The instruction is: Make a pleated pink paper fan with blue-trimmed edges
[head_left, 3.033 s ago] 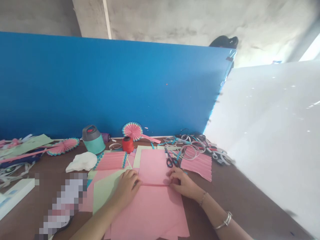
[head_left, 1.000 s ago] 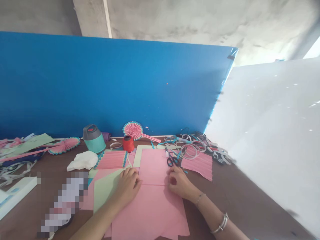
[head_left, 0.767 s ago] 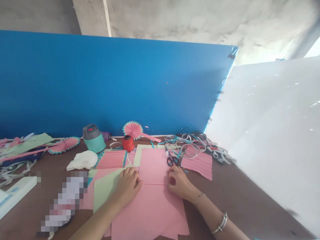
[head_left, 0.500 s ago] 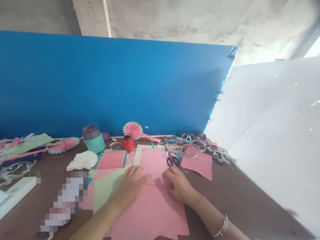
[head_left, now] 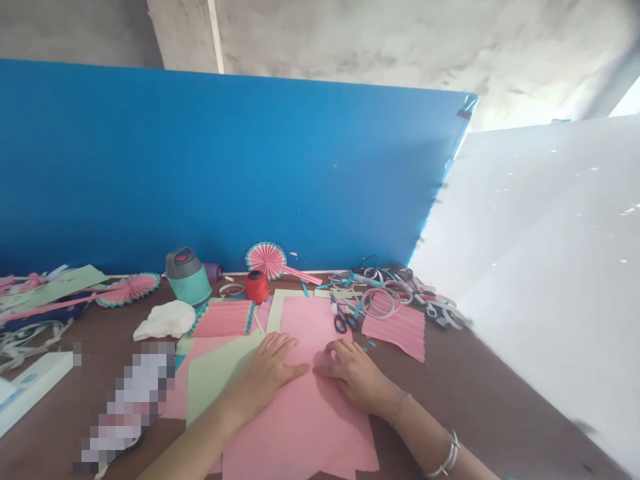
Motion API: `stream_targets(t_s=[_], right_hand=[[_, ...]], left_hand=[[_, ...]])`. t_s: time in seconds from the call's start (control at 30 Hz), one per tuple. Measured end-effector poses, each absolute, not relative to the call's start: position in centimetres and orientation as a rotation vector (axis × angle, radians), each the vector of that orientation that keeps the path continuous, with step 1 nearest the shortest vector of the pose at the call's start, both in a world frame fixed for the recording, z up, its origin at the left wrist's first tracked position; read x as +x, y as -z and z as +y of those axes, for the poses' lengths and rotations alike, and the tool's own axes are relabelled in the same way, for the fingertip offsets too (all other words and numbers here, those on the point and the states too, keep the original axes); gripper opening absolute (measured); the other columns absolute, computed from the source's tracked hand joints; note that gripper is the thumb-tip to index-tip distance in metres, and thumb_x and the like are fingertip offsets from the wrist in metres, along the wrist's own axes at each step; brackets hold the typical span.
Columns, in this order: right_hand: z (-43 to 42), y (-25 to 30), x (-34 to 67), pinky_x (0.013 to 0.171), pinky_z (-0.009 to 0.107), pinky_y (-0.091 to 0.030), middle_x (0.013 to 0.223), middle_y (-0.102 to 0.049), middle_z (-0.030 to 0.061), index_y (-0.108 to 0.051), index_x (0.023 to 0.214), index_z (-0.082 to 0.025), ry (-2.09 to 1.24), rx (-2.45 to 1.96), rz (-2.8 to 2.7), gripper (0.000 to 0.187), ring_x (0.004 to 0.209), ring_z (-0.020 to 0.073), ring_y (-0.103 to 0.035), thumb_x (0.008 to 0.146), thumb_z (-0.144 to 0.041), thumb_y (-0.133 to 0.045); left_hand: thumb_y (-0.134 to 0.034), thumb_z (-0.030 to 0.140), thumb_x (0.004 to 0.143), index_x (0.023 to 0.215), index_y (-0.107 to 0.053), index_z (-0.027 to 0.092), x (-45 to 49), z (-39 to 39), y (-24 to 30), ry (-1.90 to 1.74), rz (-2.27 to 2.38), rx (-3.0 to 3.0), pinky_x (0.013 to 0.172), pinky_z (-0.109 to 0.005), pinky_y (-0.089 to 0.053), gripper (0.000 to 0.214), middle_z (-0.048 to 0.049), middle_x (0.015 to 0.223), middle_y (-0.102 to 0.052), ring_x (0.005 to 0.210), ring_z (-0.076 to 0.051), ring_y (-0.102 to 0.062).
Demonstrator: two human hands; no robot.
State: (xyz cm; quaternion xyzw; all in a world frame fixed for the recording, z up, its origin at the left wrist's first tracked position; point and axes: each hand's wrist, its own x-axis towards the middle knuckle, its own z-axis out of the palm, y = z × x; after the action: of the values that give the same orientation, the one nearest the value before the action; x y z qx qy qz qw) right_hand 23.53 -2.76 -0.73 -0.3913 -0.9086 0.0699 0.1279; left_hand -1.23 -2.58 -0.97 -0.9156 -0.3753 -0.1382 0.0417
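A large sheet of pink paper [head_left: 310, 427] lies in front of me, partly over other pink and pale green sheets. My left hand [head_left: 267, 370] rests on its left side with fingers spread and thumb pointing right. On the right side, my right hand [head_left: 357, 373] touches the sheet, its fingers bent and its thumb stretched out to the left. The two thumb tips almost meet at the middle of the paper. Scissors [head_left: 345, 321] with dark handles lie just beyond my right hand. A pale green sheet [head_left: 215, 373] sticks out under my left forearm.
Behind stand a red thread spool [head_left: 257, 288], a teal and grey container [head_left: 187, 277] and a pink folded paper fan [head_left: 266, 261]. Pleated pink paper [head_left: 223, 318] lies left, another pleated piece [head_left: 400, 330] right, near tangled cables and strips [head_left: 385, 297]. A blue panel [head_left: 225, 167] closes the back.
My thumbs have come closer together on the pink paper, the left hand shifting slightly right. The crosswise line seen between the hands earlier no longer shows clearly.
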Motion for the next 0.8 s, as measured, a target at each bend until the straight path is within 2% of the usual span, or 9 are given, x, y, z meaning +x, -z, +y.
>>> stream_targets(t_s=[0.2, 0.43, 0.63, 0.8], right_hand=[[-3.2, 0.2, 23.7, 0.081, 0.035, -0.032, 0.108, -0.053, 0.0078, -0.059, 0.116, -0.036, -0.13, -1.156, -2.674, 0.039, 0.098, 0.0221, -0.044, 0.088, -0.015, -0.041], [-3.6, -0.9, 24.7, 0.083, 0.034, -0.032, 0.103, -0.054, 0.0057, -0.066, 0.102, -0.03, -0.17, -1.139, -2.632, 0.035, 0.097, 0.021, -0.044, 0.081, -0.01, -0.045], [-3.6, -1.0, 24.8, 0.085, 0.034, -0.031, 0.102, -0.053, 0.0054, -0.066, 0.1, -0.029, -0.18, -1.12, -2.62, 0.038, 0.097, 0.0206, -0.044, 0.075, -0.007, -0.048], [-3.5, -0.7, 24.8, 0.08, 0.033, -0.033, 0.096, -0.053, 0.0052, -0.067, 0.1, -0.029, -0.183, -1.138, -2.611, 0.036, 0.093, 0.0199, -0.045, 0.077, -0.008, -0.048]], left_hand=[[-0.045, 0.008, 0.086, 0.114, -0.058, 0.041, -1.4, -2.9, 0.3, 0.399, -1.151, -2.819, 0.102, -0.046, -0.031, 0.045, -0.0003, 0.129, -0.051, 0.122, -0.022, -0.04], [-0.043, 0.001, 0.081, 0.109, -0.062, 0.035, -3.7, -2.9, 0.7, 0.398, -1.171, -2.782, 0.099, -0.047, -0.033, 0.048, -0.0032, 0.126, -0.053, 0.121, -0.025, -0.04], [-0.042, -0.001, 0.079, 0.108, -0.063, 0.032, -4.4, -3.1, 0.8, 0.466, -1.166, -2.804, 0.097, -0.045, -0.033, 0.049, -0.0042, 0.118, -0.057, 0.113, -0.023, -0.042], [-0.045, 0.001, 0.078, 0.108, -0.063, 0.032, -4.3, -3.1, 0.9, 0.536, -1.196, -2.85, 0.094, -0.04, -0.035, 0.046, -0.0038, 0.111, -0.058, 0.107, -0.022, -0.044]])
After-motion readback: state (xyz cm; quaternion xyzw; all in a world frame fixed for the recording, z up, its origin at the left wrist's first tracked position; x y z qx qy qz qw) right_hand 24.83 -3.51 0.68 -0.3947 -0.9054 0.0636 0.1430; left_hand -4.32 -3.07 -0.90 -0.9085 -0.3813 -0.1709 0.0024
